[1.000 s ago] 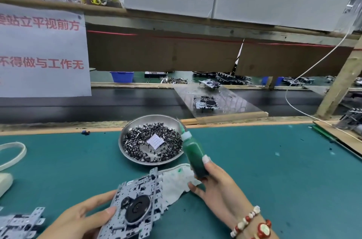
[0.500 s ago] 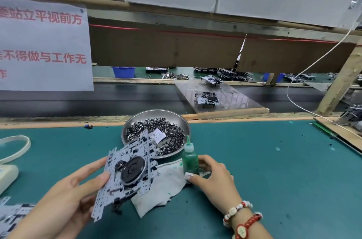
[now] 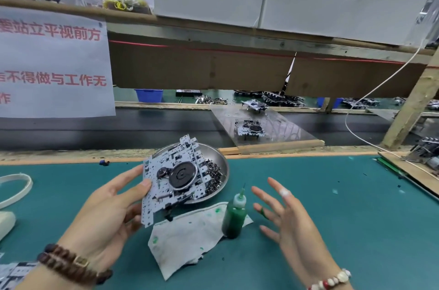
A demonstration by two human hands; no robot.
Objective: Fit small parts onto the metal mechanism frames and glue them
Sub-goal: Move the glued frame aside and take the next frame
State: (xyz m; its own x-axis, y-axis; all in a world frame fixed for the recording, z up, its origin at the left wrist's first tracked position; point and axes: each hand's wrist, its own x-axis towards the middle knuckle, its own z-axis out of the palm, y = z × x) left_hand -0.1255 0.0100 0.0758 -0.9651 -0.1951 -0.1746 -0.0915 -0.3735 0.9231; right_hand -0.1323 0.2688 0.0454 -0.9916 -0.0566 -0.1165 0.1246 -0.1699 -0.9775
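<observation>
On the green bench mat (image 3: 332, 218) right in front of the person, the left hand (image 3: 107, 213) is holding up one of the metal mechanism frames (image 3: 175, 178), thumb pressed on its left edge and fingers curled behind it, so the frame is tilted up in the air with its black round wheel facing the camera. It partly covers the steel bowl (image 3: 222, 166) behind it, which is full of small dark parts (image 3: 213, 175). The right hand (image 3: 289, 216) is spread loose, fingers straight and apart, gripping nothing, hovering just to the right of the green glue bottle (image 3: 234, 216). That bottle stands upright on a stained white rag (image 3: 187, 237), nozzle pointing up, not touching the hand as far as I can see. There's a green smear on one of the right hand's fingers. Further back, two more frames sit on a grey plate (image 3: 280, 128) that spans the dark conveyor belt (image 3: 142, 128). A white paper sign (image 3: 52, 64) with red characters hangs on the left. Beaded bracelets on both wrists.
</observation>
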